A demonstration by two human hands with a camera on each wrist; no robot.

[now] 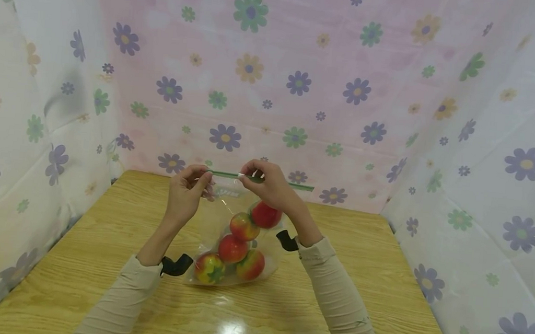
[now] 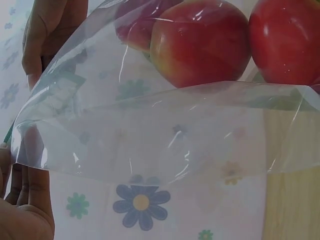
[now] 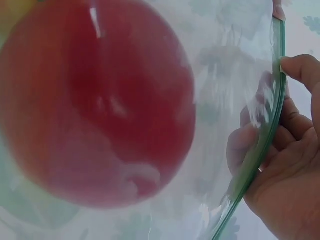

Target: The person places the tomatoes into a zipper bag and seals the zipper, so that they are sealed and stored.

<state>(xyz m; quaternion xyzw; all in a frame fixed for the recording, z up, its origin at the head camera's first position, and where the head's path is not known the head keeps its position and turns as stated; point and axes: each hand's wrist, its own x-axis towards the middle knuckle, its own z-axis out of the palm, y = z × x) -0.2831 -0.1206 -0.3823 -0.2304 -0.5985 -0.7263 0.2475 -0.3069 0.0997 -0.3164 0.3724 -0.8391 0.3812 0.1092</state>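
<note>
A clear zip bag (image 1: pixel 214 215) hangs upright over the table, with several round red-and-yellow fruits (image 1: pixel 233 248) inside; one shows a green star-shaped top. Along its upper edge runs a green zip strip (image 1: pixel 301 187). My left hand (image 1: pixel 184 194) pinches the strip's left end between thumb and fingers. Just right of it, my right hand (image 1: pixel 270 185) pinches a small pale slider (image 3: pixel 283 66) on the strip, the other fingers behind the bag. A large red fruit (image 3: pixel 115 105) fills much of the right wrist view. In the left wrist view the clear plastic (image 2: pixel 150 135) sags in folds.
The wood-grained table (image 1: pixel 343 288) spreads under the bag. Flower-patterned sheets (image 1: pixel 341 63) enclose it at the back and both sides. Black wrist mounts (image 1: pixel 177 265) sit at both cuffs, close to the bag's sides.
</note>
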